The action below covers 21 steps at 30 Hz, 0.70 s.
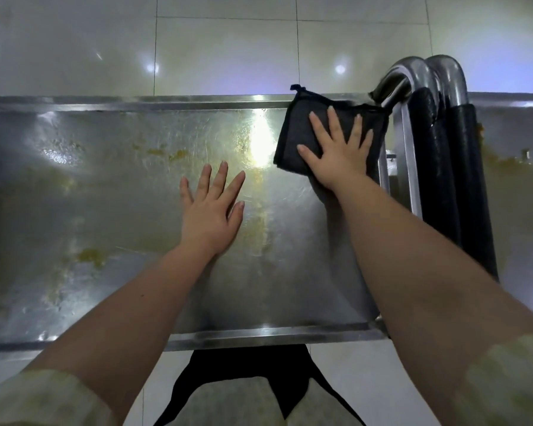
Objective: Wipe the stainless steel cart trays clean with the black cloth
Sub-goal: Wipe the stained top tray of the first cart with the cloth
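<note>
A stainless steel cart tray fills the middle of the view, smeared with yellow-brown stains on its left half and down its centre. A folded black cloth lies in the tray's far right corner. My right hand presses flat on the cloth with fingers spread and straight. My left hand rests flat on the bare tray surface, palm down, fingers spread, to the left of the cloth and apart from it.
The cart's handle, steel tubes with black foam grips, rises right of the tray. A second steel tray with brown stains lies beyond it. Glossy tiled floor surrounds the cart. A raised rim runs along the near edge.
</note>
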{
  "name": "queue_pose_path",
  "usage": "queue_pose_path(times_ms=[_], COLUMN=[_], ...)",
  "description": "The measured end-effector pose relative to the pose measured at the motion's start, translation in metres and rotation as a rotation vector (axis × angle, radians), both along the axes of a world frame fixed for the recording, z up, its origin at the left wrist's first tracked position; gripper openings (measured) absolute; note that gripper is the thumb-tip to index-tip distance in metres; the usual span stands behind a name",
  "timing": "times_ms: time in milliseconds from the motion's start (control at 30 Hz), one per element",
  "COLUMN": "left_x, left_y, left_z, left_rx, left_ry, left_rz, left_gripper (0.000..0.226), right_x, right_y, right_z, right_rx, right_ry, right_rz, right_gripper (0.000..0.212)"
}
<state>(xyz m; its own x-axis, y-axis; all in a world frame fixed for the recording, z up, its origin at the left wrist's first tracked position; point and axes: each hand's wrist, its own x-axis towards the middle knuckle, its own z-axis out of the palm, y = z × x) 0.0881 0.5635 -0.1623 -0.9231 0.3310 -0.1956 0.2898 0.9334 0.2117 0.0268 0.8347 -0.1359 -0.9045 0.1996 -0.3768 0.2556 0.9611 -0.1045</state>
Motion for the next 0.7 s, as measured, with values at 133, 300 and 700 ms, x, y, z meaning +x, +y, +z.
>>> queue_pose_path(times_ms=[133, 300, 700], left_x=[-0.001, -0.003, -0.038], left_y=[0.0, 0.0, -0.091], left_z=[0.003, 0.009, 0.014], left_rx=[-0.014, -0.043, -0.054], left_ry=[-0.014, -0.051, -0.091], left_rz=[-0.01, -0.017, 0.164], left_gripper=[0.057, 0.056, 0.056], right_x=[0.091, 0.248, 0.247], right_y=[-0.019, -0.054, -0.11], right_z=[0.0, 0.001, -0.001], right_rx=[0.035, -0.022, -0.011], right_ry=[0.005, 0.009, 0.022], right_rz=[0.009, 0.219, 0.431], right_gripper=[0.07, 0.07, 0.07])
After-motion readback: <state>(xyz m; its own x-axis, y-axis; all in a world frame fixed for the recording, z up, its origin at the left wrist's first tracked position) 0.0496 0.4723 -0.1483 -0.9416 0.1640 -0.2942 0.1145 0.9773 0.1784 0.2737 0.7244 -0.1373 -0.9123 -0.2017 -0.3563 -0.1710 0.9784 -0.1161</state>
